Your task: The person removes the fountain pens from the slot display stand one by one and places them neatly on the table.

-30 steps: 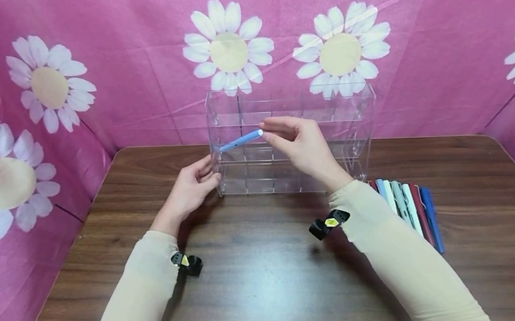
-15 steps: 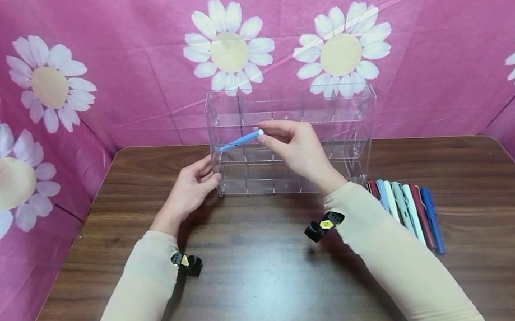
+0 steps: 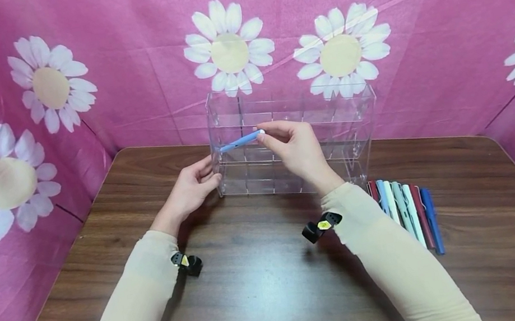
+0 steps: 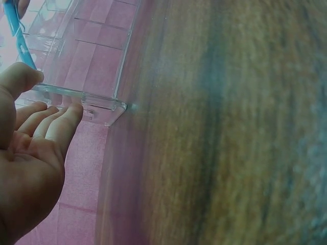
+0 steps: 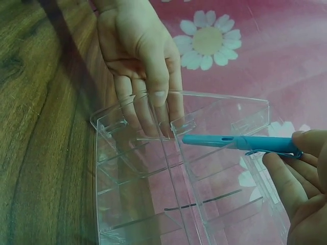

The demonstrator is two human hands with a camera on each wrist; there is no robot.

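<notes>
- Blue pen (image 3: pixel 240 140) lies nearly level in the air, its long axis running left to right across the front of the clear acrylic organiser (image 3: pixel 351 110), the free tip pointing towards the organiser's left edge.
- Right hand (image 3: pixel 297 145) pinches the pen at its right end between thumb and fingertips; the rest of the barrel sticks out leftwards from the hand, as the right wrist view shows (image 5: pixel 240 143).
- Seen from the right wrist, the pen's tip sits just at the mouth of an upper-left compartment of the organiser (image 5: pixel 153 168); whether it is already inside I cannot tell.
- Left hand (image 3: pixel 192 185) rests against the organiser's left wall, fingers nearly straight and spread on the plastic, thumb on the near edge (image 4: pixel 20 76); it holds nothing else.
- Organiser stands upright on the wooden desk (image 3: pixel 260 296), near its back edge.
- Spare pens (image 3: pixel 406 209) lie side by side on the desk to the right, well apart from both hands, nearer the right arm.
</notes>
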